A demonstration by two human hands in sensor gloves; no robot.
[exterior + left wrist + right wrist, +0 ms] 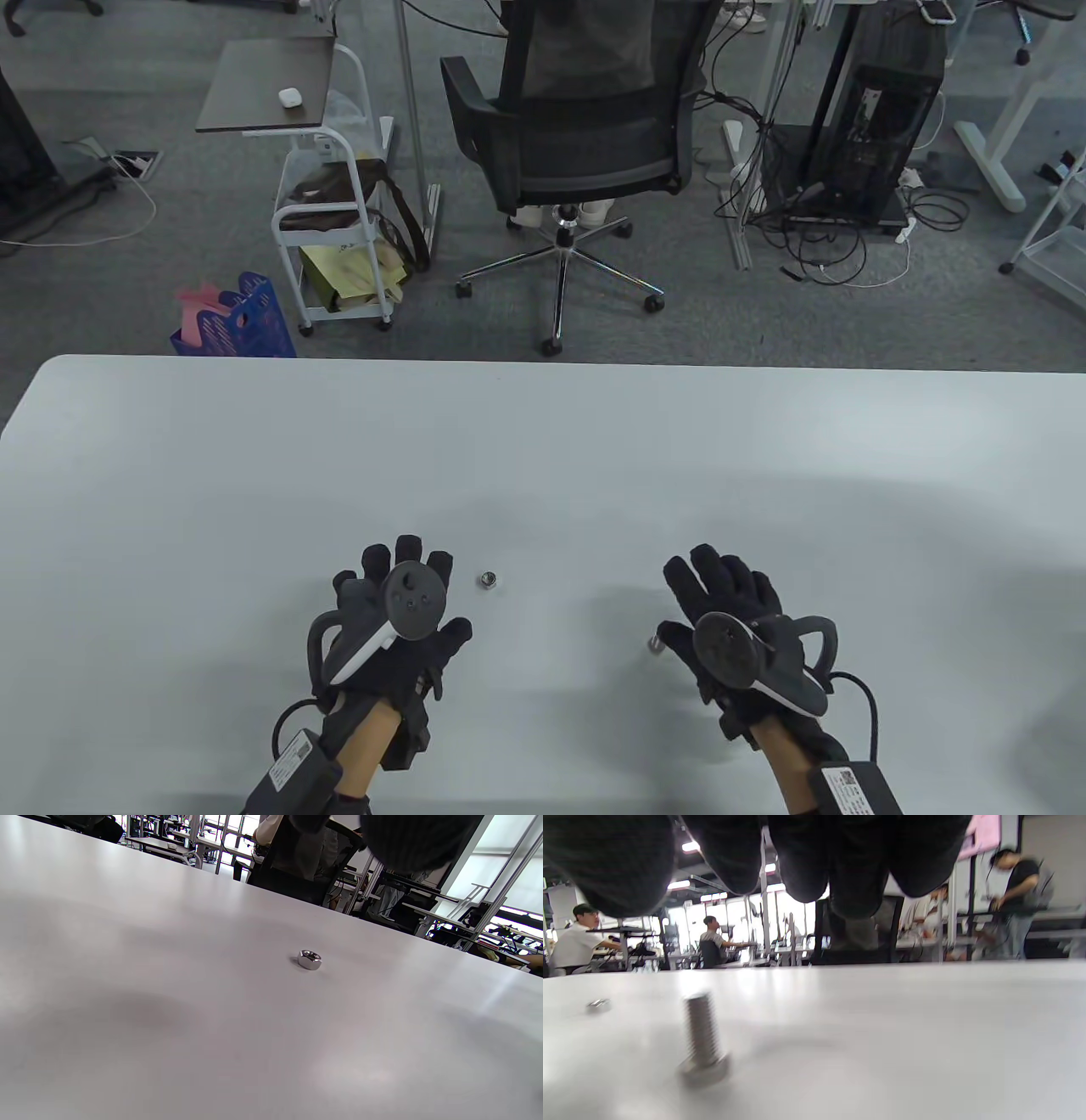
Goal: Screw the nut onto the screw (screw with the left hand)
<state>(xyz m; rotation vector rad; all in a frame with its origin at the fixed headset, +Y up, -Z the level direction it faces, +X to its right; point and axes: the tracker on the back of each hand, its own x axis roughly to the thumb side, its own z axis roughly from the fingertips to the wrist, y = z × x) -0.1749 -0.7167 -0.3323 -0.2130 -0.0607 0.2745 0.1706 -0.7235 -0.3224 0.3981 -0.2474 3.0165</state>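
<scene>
A small silver hex nut (pixel 489 581) lies flat on the white table (pixel 543 441), just right of my left hand (pixel 422 587). That hand hovers open with fingers spread and holds nothing. The nut also shows in the left wrist view (pixel 309 959), with one gloved fingertip (pixel 407 840) above it. A silver screw (pixel 655 645) stands on its head beside the thumb of my right hand (pixel 689 598). That hand is open, fingers stretched forward, and not touching the screw. In the right wrist view the screw (pixel 704 1039) stands upright below the gloved fingers (pixel 806 853), with the nut (pixel 598 1005) far left.
The table's far edge (pixel 543 361) runs across the middle of the table view. Beyond it on the floor are a black office chair (pixel 585 127), a white cart (pixel 331 195) and a blue basket (pixel 242 318).
</scene>
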